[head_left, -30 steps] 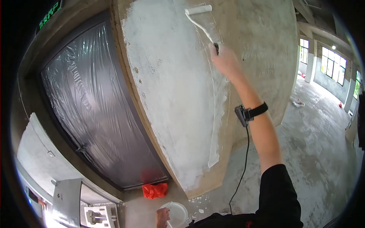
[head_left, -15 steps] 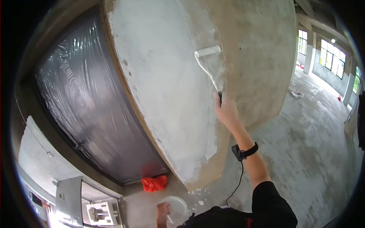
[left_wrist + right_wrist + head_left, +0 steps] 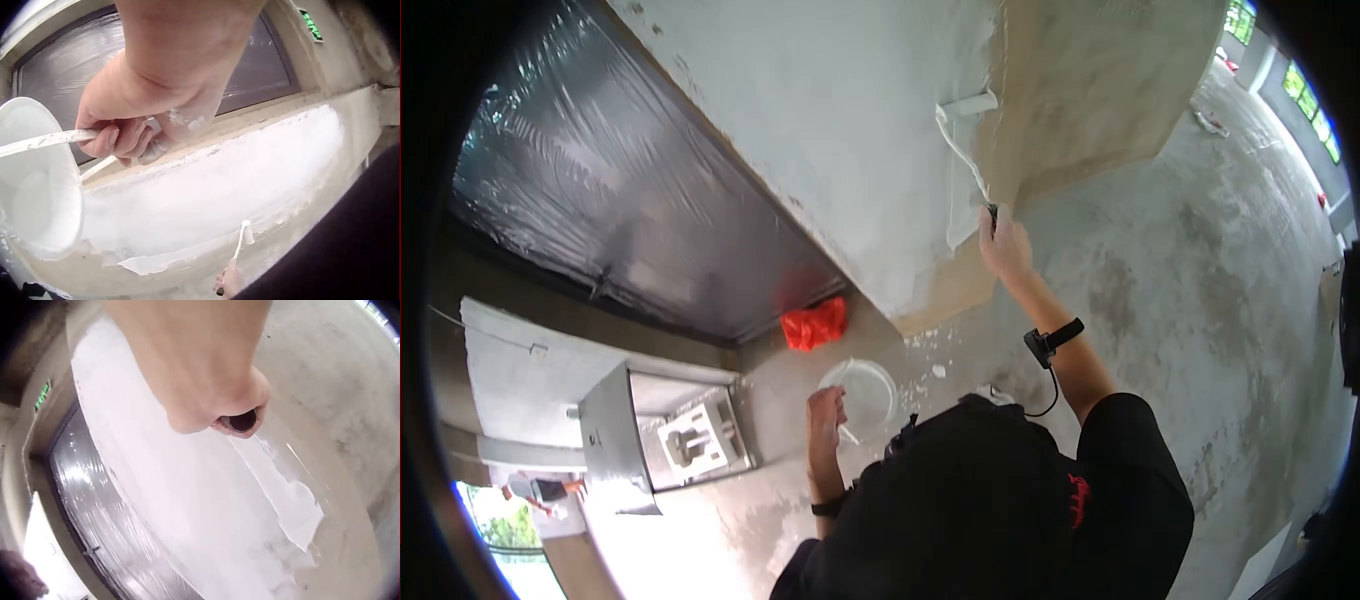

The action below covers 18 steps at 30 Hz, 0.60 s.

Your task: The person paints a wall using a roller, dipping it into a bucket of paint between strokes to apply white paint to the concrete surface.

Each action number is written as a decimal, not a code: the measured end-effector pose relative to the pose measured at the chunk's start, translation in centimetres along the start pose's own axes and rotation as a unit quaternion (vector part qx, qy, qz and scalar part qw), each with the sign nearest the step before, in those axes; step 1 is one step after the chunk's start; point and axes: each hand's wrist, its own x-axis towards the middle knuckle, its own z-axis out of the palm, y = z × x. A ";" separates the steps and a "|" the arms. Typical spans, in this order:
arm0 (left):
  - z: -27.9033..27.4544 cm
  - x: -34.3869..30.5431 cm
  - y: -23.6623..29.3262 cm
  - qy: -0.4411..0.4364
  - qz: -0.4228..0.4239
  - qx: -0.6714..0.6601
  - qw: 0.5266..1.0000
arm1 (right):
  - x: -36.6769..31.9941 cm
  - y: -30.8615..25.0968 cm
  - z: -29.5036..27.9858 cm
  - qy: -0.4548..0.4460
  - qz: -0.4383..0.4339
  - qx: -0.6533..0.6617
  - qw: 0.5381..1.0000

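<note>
Indoors, over a bare grey concrete floor (image 3: 1100,300), with bright windows (image 3: 1310,110) at upper right and a person (image 3: 540,490) far off at lower left. Facing a tan-grey wall (image 3: 1090,100), partly covered by a pale, wet-looking white coating (image 3: 820,120) with a ragged edge. Left of that, a dark grey door (image 3: 660,190) under clear, wrinkled plastic film.

Grips a paint roller (image 3: 973,104) (white cylindrical sleeve, thin white-smeared frame, black handle) in the right hand (image 3: 1008,245). Fingers curled closed round the handle, some hidden in right wrist view. Has the roller up at the wall, sleeve at the coating's right edge, frame slanting down to the hand.

Holds a thin white bucket handle (image 3: 47,142) in the left hand (image 3: 826,408), fingers curled round it, white smears near the palm. Hangs beside a round white plastic bucket (image 3: 893,390), low near the wall's foot.

Near the bucket, a crumpled red plastic bag (image 3: 815,325) by the door's bottom corner; white flakes (image 3: 939,371) scattered on the floor. At lower left, a white moulded block (image 3: 698,440) beside a grey upright panel (image 3: 615,440). In left wrist view, a green lit sign (image 3: 310,26) above the door. Too blurred to read.
</note>
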 end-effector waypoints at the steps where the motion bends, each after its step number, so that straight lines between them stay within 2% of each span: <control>1: 0.1 -0.5 0.1 0.012 -0.014 0.001 1.000 | -1.2 1.2 0.6 -0.019 0.005 -0.007 1.000; 3: 1.1 -0.1 1.5 -0.021 0.008 -0.012 1.000 | -2.6 2.9 2.0 -0.034 0.013 -0.010 0.999; 5: 1.1 0.1 1.2 -0.009 -0.006 0.002 1.000 | -4.5 4.5 2.9 -0.093 0.063 -0.043 0.993; 8: 1.3 -0.1 1.0 -0.003 -0.016 -0.008 1.000 | -7.1 7.8 5.6 -0.122 0.070 -0.041 0.989; 15: 1.3 -0.4 0.7 0.038 -0.018 0.004 0.999 | -9.9 9.3 8.5 -0.213 0.143 -0.048 0.965; 16: 1.2 -0.8 0.3 0.054 -0.017 -0.003 0.998 | -10.2 9.5 8.4 -0.248 0.154 -0.046 0.955; 17: 1.1 -1.4 -0.3 0.061 -0.023 -0.009 0.998 | -10.2 9.6 8.3 -0.285 0.158 -0.045 0.944; 18: 1.3 -1.3 0.0 0.057 -0.028 -0.007 0.998 | -9.9 9.9 8.7 -0.286 0.144 -0.044 0.947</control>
